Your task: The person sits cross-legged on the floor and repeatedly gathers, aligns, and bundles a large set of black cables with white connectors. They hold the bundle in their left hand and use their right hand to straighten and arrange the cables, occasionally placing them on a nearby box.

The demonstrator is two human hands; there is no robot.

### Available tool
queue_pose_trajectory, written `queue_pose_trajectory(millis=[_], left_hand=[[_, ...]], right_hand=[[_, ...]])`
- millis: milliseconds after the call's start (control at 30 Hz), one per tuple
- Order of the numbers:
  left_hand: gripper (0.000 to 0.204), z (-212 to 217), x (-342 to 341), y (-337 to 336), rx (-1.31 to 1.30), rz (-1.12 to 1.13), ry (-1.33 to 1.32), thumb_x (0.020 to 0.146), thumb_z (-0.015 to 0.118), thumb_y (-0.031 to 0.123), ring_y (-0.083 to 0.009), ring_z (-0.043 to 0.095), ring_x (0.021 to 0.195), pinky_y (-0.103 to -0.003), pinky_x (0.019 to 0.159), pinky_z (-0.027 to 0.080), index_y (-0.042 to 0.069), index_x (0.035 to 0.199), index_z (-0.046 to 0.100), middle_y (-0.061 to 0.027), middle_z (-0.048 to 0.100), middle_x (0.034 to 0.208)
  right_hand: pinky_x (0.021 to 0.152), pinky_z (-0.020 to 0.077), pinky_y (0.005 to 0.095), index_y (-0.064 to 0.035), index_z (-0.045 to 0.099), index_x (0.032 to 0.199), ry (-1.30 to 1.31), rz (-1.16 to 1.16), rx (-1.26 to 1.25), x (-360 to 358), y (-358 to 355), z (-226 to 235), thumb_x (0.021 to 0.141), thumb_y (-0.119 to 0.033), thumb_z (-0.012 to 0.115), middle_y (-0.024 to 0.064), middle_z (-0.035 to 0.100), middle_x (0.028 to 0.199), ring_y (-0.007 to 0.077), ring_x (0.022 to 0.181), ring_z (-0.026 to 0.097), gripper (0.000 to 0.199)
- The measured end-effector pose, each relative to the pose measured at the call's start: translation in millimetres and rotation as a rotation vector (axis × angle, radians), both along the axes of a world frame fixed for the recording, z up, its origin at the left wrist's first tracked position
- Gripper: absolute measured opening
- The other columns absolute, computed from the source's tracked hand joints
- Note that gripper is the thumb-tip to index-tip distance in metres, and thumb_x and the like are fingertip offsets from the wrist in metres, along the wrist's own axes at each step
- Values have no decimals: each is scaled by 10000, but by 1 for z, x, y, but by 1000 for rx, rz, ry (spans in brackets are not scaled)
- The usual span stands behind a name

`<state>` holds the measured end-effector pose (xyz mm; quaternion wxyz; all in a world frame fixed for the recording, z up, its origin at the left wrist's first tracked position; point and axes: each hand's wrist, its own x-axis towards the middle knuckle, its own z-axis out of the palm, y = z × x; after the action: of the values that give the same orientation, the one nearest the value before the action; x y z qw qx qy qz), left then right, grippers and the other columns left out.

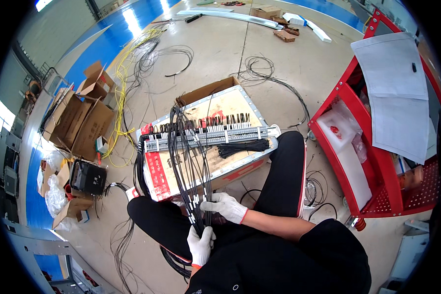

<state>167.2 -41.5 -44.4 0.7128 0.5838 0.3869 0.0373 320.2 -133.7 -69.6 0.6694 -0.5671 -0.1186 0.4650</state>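
A bundle of black wires (180, 161) with white marker sleeves runs down from a grey terminal rail (208, 138) to my lap. My left hand (200, 245), in a white knit glove, is closed round the lower part of the bundle. My right hand (225, 207), gloved the same way, has its fingers closed at some of the sleeved wires just above; its fingertips are partly hidden among them. The rail lies across a wooden case (230, 169) with metal edges. On the case, below the rail, rests a bunch of black cable ties (243, 148).
To the right stands a red metal cart (338, 93) with a white sheet (394, 93) hanging on it. Open cardboard boxes (78, 122), a black box (87, 177) and yellow cable (124, 88) lie left. Loose black wires (279, 81) trail over the floor beyond the case.
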Motion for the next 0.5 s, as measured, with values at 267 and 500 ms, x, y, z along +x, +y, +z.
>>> queue_pose_trajectory(millis=[267, 500], left_hand=[[98, 3, 3, -1, 34, 3, -3, 904, 611, 113, -83, 429, 405, -230, 377, 327, 47, 918, 540, -27, 555, 589], [101, 8, -4, -2, -7, 9, -88, 892, 609, 79, -95, 421, 400, -236, 374, 311, 58, 942, 523, -32, 532, 575]], right_hand=[[700, 537, 285, -53, 641, 1015, 535, -279, 347, 26, 40, -21, 965, -240, 659, 11, 643, 900, 119, 802, 619, 194], [488, 471, 214, -80, 669, 988, 338, -427, 303, 103, 77, 3, 979, -397, 613, -24, 653, 778, 73, 611, 577, 322]])
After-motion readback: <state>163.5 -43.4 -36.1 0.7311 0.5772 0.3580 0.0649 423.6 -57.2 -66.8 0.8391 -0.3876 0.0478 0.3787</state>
